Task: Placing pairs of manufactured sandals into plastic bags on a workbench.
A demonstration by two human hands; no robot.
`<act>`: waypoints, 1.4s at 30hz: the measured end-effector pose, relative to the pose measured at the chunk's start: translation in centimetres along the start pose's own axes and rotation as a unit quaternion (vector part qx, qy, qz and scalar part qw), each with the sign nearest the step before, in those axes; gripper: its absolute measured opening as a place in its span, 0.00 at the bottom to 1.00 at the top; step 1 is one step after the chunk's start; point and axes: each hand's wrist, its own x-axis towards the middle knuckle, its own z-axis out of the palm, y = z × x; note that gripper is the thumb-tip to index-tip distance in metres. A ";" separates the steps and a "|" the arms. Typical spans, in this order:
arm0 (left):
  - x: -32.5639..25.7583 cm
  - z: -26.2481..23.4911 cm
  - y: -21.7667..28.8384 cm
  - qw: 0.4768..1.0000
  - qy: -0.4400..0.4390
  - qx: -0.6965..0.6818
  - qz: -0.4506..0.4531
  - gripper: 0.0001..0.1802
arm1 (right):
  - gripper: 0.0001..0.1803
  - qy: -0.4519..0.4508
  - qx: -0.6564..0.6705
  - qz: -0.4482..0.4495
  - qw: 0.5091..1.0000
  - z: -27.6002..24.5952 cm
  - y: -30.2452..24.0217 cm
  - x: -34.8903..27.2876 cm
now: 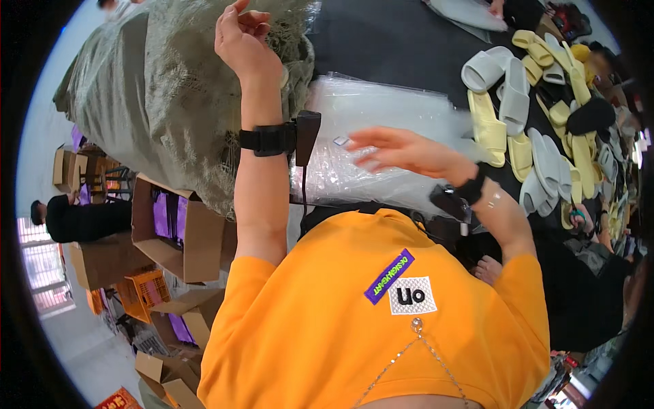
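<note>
1. Right hand [409, 151] hovers over the plastic stack [402, 102], fingers loosely spread, gripping nothing.
2. Left hand [248, 44]: beyond the stack's left edge, over the sack [163, 102], half-curled; contents cannot be told.

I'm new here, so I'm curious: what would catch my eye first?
Probably the bright orange short-sleeved shirt filling the lower middle. Next, the heap of pale yellow and white slippers at upper right, then the bulging grey-green woven sack at upper left, near the left hand.
</note>
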 end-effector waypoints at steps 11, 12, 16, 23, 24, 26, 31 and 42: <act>-9.6 -3.4 2.8 0.788 -0.481 0.135 -0.359 0.15 | 0.16 -0.122 -0.467 0.298 0.824 -4.2 13.7 -15.1; -11.0 -4.1 2.8 0.701 -0.567 0.169 -0.398 0.17 | 0.17 -0.058 -0.504 0.349 0.788 -3.9 14.2 -14.8; -14.1 -4.8 2.9 0.481 -0.684 0.247 -0.489 0.24 | 0.23 0.126 -0.384 0.206 0.891 -4.7 13.4 -11.8; -16.1 -4.0 -2.1 0.524 -0.719 0.232 -0.393 0.28 | 0.25 0.280 -0.192 0.035 0.940 -9.2 9.4 -3.6; -16.5 -4.4 -3.8 0.539 -0.740 0.253 -0.313 0.29 | 0.27 0.299 -0.218 -0.002 0.929 -10.8 10.5 -3.0; -16.9 -5.2 -7.1 0.543 -0.737 0.351 -0.197 0.32 | 0.30 0.327 -0.257 -0.037 0.909 -12.5 10.7 -1.9; -13.9 -5.4 -14.0 0.557 -0.602 0.551 -0.150 0.41 | 0.37 0.388 -0.268 -0.085 0.878 -13.8 10.8 -1.2; -13.2 -6.5 -14.5 0.350 -0.628 0.668 -0.192 0.46 | 0.42 0.522 -0.536 0.219 0.627 -13.7 15.9 -8.9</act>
